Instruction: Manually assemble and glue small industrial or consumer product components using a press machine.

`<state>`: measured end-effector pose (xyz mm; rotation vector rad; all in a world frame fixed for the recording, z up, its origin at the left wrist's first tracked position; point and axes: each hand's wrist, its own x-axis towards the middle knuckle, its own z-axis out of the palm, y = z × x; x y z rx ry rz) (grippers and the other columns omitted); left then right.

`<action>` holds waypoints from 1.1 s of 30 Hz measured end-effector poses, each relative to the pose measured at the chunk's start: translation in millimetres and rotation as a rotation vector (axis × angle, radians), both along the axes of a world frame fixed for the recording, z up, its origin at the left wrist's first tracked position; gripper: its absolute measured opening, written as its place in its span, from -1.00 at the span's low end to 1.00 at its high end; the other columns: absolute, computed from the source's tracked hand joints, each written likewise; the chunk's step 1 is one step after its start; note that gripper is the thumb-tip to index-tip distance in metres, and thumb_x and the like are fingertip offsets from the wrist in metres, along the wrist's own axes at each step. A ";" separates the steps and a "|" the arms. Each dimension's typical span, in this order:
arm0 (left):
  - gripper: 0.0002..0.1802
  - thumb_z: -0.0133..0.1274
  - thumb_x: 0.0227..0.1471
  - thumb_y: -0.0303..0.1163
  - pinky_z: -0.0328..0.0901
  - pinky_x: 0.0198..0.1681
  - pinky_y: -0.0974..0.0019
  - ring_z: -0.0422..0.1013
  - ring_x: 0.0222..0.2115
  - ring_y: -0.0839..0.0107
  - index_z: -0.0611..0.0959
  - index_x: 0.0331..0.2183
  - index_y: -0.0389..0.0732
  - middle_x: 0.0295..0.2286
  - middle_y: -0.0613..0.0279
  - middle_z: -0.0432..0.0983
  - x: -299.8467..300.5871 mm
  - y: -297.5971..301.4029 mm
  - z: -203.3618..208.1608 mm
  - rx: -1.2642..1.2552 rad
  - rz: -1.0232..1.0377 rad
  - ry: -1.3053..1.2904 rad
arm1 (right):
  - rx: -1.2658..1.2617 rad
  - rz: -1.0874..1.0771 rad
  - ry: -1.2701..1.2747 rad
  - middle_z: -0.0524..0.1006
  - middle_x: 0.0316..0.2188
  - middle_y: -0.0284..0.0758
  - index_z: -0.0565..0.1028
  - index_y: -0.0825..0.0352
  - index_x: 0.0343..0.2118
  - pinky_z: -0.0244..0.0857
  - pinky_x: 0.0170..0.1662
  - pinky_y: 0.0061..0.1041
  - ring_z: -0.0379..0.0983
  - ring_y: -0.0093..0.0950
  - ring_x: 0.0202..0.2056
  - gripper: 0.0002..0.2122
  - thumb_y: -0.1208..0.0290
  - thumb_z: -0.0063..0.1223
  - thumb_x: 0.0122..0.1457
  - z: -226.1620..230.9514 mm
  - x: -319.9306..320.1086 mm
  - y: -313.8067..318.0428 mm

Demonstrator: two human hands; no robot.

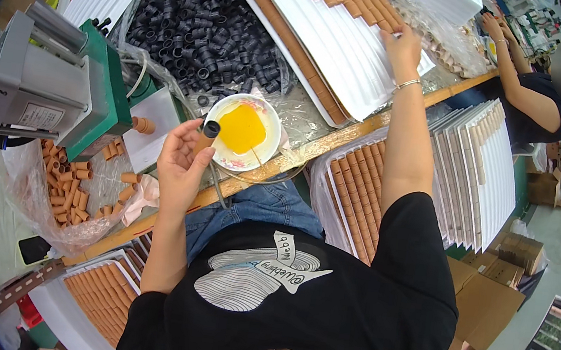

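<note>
My left hand [180,170] is closed around a short brown tube [205,142] with a black ring-shaped fitting [211,128] at its top end. It is held upright, just left of a white bowl [273,129] of yellow liquid [244,128] with a thin stick leaning in it. Stretched out to the far right, my right hand [403,49] has its fingertips closed on a brown tube [389,25] at the end of a row. Rows of such tubes lie on a white ridged tray [327,36]; the fingers partly hide the one they touch.
Many loose black fittings [193,29] lie piled behind the bowl. A green and grey press [86,93] stands at left, above a plastic bag [90,196] of brown tubes. More loaded trays [356,192] stand below the wooden table edge [327,146]. Another person [547,90] sits at far right.
</note>
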<state>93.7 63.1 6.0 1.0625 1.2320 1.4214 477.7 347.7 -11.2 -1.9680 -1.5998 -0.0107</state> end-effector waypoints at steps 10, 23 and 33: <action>-0.65 0.17 -0.04 -0.64 0.32 -0.14 0.52 0.44 -0.21 0.50 0.50 -0.16 -0.36 -0.24 0.19 0.48 -21.4 -7.3 5.2 0.023 0.047 -0.059 | -0.130 0.873 0.522 0.57 -0.36 -0.38 0.51 0.37 -0.22 0.34 -0.23 -0.62 0.47 -0.62 -0.34 -0.73 0.60 0.25 -0.03 86.0 -139.0 -184.4; -0.67 0.18 -0.10 -0.72 0.38 -0.20 0.54 0.47 -0.25 0.53 0.55 -0.20 -0.39 -0.26 0.14 0.53 -60.8 -48.0 11.1 0.012 0.004 -0.123 | -0.275 1.383 0.616 0.53 -0.38 -0.27 0.55 0.35 -0.15 0.29 -0.18 -0.45 0.43 -0.31 -0.30 -0.62 0.57 0.27 -0.13 54.6 -251.8 -223.8; -0.53 0.28 -0.19 -0.62 0.35 -0.37 0.53 0.42 -0.39 0.57 0.50 -0.17 -0.30 -0.38 0.27 0.49 -57.8 -31.3 12.2 0.107 0.034 -0.186 | -0.180 1.315 0.253 0.53 -0.40 -0.33 0.48 0.24 -0.31 0.24 -0.26 -0.34 0.44 -0.29 -0.33 -0.75 0.46 0.24 -0.11 43.2 -273.1 -231.2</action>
